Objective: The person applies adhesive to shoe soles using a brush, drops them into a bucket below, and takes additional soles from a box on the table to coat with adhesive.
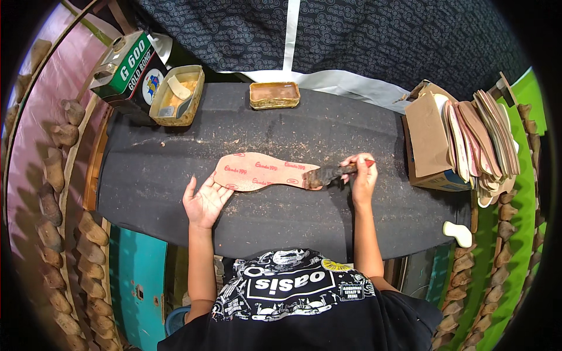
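Note:
A tan shoe insole board (257, 171) with red printing lies across the middle of the dark table, its wider end to the left. My left hand (206, 202) is palm up at that wider end. Its fingers are stretched out and meet the board's near edge, while the thumb stands apart. My right hand (363, 175) is closed round the handle of a dark, crusted glue brush (333, 172) with a red handle end. The brush's bristles touch the narrow right end of the board, hiding part of it.
A shallow rectangular tray (275, 104) of brownish contents stands at the back. At back left are a metal can (126, 76) and a yellowish tub (186, 117) with scraper-like tools. A cardboard box (426, 137) of insoles stands right. Wooden shoe lasts (91, 251) line racks.

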{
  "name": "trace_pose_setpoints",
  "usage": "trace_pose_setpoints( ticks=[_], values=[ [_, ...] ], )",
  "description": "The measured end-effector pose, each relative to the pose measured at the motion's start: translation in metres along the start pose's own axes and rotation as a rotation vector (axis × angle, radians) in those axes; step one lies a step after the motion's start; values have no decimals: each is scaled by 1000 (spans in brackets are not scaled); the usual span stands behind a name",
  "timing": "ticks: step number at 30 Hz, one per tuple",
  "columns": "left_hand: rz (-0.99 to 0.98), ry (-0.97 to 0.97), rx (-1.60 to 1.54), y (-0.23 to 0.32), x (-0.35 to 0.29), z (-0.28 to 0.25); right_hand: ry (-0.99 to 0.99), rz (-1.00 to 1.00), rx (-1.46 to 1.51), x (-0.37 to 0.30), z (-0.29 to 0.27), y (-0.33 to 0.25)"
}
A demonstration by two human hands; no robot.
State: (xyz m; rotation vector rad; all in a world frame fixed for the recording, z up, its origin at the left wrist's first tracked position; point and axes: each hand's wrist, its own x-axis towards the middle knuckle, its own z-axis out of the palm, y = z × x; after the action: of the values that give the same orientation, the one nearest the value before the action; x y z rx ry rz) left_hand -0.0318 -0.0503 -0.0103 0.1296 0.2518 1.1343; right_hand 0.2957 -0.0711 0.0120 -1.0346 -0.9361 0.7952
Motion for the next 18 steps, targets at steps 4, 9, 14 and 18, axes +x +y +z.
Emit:
trace_pose_setpoints(
  ticks=[4,9,14,18],
  values=[
    [1,2,10,0,0,-1,6,43,11,11,-6,6],
    [6,-2,-4,1,1,-1,204,-132,-132,23,-5,-4],
    [6,-13,14,2,1,-1,189,30,60,42,13,0],
    [-1,-24,2,2,0,-2,81,30,230,71,37,10]
  ],
)
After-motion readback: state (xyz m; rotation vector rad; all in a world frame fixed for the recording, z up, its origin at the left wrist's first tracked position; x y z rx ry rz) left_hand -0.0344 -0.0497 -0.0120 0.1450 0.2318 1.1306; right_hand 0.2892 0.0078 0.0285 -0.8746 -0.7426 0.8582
